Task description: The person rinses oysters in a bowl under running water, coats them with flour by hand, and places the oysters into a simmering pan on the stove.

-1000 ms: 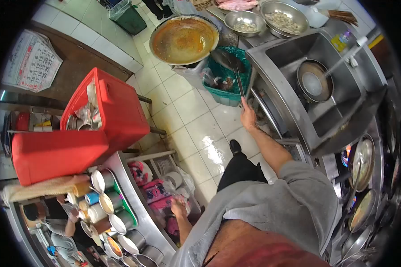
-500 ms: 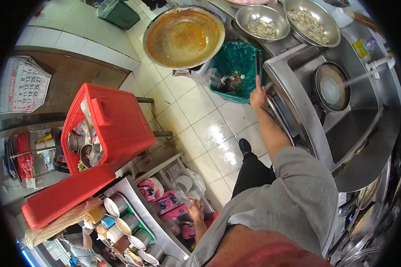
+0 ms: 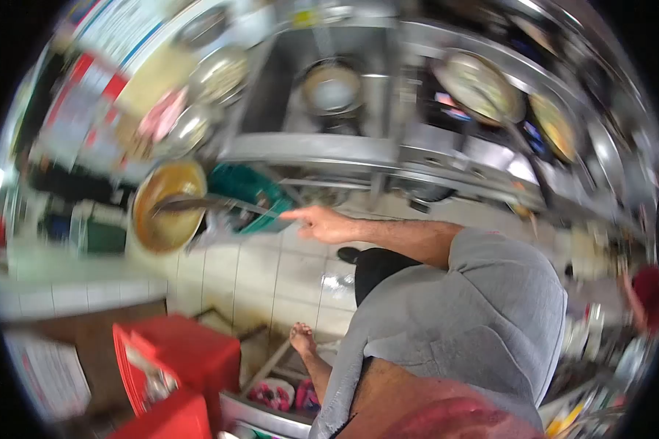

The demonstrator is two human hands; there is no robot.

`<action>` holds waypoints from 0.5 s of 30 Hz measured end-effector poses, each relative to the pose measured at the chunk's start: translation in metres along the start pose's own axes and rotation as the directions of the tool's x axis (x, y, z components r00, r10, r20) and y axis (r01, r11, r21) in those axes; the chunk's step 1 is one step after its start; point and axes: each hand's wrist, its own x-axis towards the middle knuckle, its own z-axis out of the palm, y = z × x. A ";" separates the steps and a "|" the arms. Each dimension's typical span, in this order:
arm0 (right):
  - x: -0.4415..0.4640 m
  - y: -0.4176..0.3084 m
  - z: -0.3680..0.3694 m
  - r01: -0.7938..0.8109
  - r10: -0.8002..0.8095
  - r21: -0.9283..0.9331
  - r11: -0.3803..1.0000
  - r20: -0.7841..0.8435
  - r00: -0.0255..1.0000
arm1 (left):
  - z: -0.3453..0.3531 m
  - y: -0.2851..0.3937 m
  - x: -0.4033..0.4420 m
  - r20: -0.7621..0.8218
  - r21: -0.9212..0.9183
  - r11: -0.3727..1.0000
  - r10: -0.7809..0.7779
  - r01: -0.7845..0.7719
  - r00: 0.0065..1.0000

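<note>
Compared with 0.5 s ago, the long-handled utensil has swung from the edge of the green bin to lie across it. The right hand is wrapped around the handle's end, index finger stretched forward. Its thin handle looks metallic; the broad, dark head, blurred, shows over the orange-stained basin. Lower down, the left hand has bent fingers; whether they grip anything, I cannot tell. Farther off, 1 dark pan sits in the sink.
</note>
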 end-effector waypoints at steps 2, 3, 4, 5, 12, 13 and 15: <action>-0.075 -0.024 -0.037 0.038 -0.027 0.170 0.985 -0.066 0.997 | 0.022 0.004 0.000 0.088 0.126 0.991 -0.053 0.042 0.995; -0.122 -0.060 -0.061 -0.096 0.107 0.330 0.939 -0.016 0.994 | 0.026 0.000 0.001 0.121 0.192 0.981 -0.064 0.039 0.991; -0.157 -0.071 -0.078 -0.046 0.095 0.396 0.917 -0.104 0.990 | 0.030 0.001 -0.001 0.138 0.254 0.963 -0.126 0.088 0.982; -0.189 -0.079 -0.094 0.014 0.077 0.455 0.890 -0.180 0.981 | 0.033 0.002 -0.003 0.142 0.310 0.942 -0.178 0.128 0.974; -0.413 -0.088 -0.207 0.400 0.110 0.349 0.848 -0.853 0.511 | 0.080 -0.077 -0.038 0.069 0.359 0.916 -0.220 0.182 0.973; -0.440 -0.073 -0.227 0.452 0.115 0.329 0.829 -0.892 0.438 | 0.089 -0.085 -0.045 0.074 0.358 0.917 -0.217 0.177 0.973; -0.493 -0.041 -0.270 0.469 0.131 0.279 0.838 -0.937 0.323 | 0.106 -0.102 -0.062 0.107 0.373 0.916 -0.204 0.151 0.973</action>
